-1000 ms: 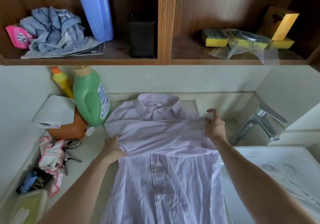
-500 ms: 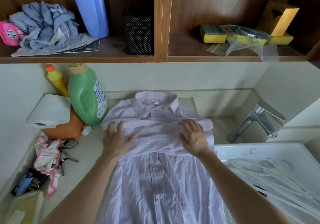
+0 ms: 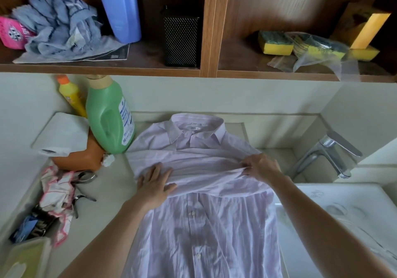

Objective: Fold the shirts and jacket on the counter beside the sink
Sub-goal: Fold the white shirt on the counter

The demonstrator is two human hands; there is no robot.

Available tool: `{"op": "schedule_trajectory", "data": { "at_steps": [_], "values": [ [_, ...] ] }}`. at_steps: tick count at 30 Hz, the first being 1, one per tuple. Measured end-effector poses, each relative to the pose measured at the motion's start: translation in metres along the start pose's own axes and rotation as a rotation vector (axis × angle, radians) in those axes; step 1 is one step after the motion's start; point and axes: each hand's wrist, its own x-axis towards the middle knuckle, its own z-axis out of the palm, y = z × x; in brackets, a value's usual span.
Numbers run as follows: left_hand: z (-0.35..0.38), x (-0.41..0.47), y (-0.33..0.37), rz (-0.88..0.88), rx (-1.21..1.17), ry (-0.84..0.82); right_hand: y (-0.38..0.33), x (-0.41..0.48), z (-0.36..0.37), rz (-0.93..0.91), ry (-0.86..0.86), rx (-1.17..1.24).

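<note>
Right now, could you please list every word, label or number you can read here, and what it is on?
Nothing reads clearly.
Label on green bottle: blurred.
Tag in shirt collar: too small.
Print on pink packet: blurred.
Lettering on blue bottle: faint, cut off.
Print on shelf paper: blurred.

A green detergent bottle point(image 3: 108, 114) stands beside a yellow bottle point(image 3: 72, 97); sponges point(image 3: 276, 43) lie on the shelf point(image 3: 236, 64).

A pale lilac striped shirt point(image 3: 206, 224) lies buttoned and face-up on the surface point(image 3: 107, 191), collar away, a sleeve folded across its chest.
</note>
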Motion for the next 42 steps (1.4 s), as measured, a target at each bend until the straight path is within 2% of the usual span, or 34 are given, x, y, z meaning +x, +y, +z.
{"op": "schedule_trajectory", "data": {
  "at_steps": [3,5,7,9,11,12,14,17,22,25,27,29,31,33,35,37,39,42],
  "values": [
    [-0.003,-0.003,0.002,0.009,-0.04,0.03,-0.013,0.014,-0.014,0.099,-0.086,-0.102],
    [-0.014,-0.002,0.005,0.016,-0.119,0.183,-0.031,0.019,-0.01,0.088,-0.032,-0.12],
    [-0.027,0.004,0.002,-0.13,-0.392,0.451,-0.052,0.019,0.0,-0.032,0.184,-0.008],
    [-0.037,0.013,-0.007,-0.352,-0.577,0.572,-0.068,0.017,0.012,-0.179,0.371,0.151],
    [-0.042,0.018,-0.02,-0.529,-0.713,0.525,-0.074,0.017,0.028,-0.212,0.316,0.129],
    [-0.044,0.022,-0.025,-0.562,-0.781,0.526,-0.075,0.017,0.038,-0.187,0.264,0.111],
    [-0.044,0.031,-0.035,-0.51,-0.922,0.58,-0.07,0.018,0.055,-0.134,0.243,0.116],
    [-0.044,0.041,-0.041,-0.42,-1.058,0.611,-0.066,0.022,0.058,-0.089,0.383,0.228],
    [-0.052,0.049,-0.041,-0.369,-0.891,0.686,-0.062,0.027,0.043,-0.136,0.524,0.195],
    [-0.06,0.047,-0.032,-0.167,-0.824,0.782,-0.057,0.028,0.04,-0.06,0.446,0.219],
    [-0.061,0.046,-0.021,-0.011,-0.738,0.742,-0.056,0.027,0.042,0.057,0.338,0.211],
    [-0.057,0.047,-0.01,0.118,-0.652,0.574,-0.056,0.023,0.046,0.101,0.33,0.214],
    [-0.048,0.047,-0.003,0.22,-0.558,0.369,-0.058,0.02,0.048,-0.003,0.477,0.255],
    [-0.035,0.048,0.0,0.273,-0.386,0.276,-0.062,0.018,0.05,-0.24,0.609,0.247],
    [-0.021,0.049,0.002,0.249,-0.17,0.232,-0.065,0.017,0.056,-0.406,0.55,0.188],
    [-0.014,0.051,0.003,0.141,-0.033,0.155,-0.066,0.017,0.068,-0.357,0.376,0.148],
    [-0.015,0.055,0.001,0.026,-0.037,0.092,-0.062,0.019,0.081,-0.249,0.242,0.076],
    [-0.021,0.056,-0.003,-0.059,-0.044,0.028,-0.056,0.025,0.089,-0.211,0.195,0.013]
  ]
}}
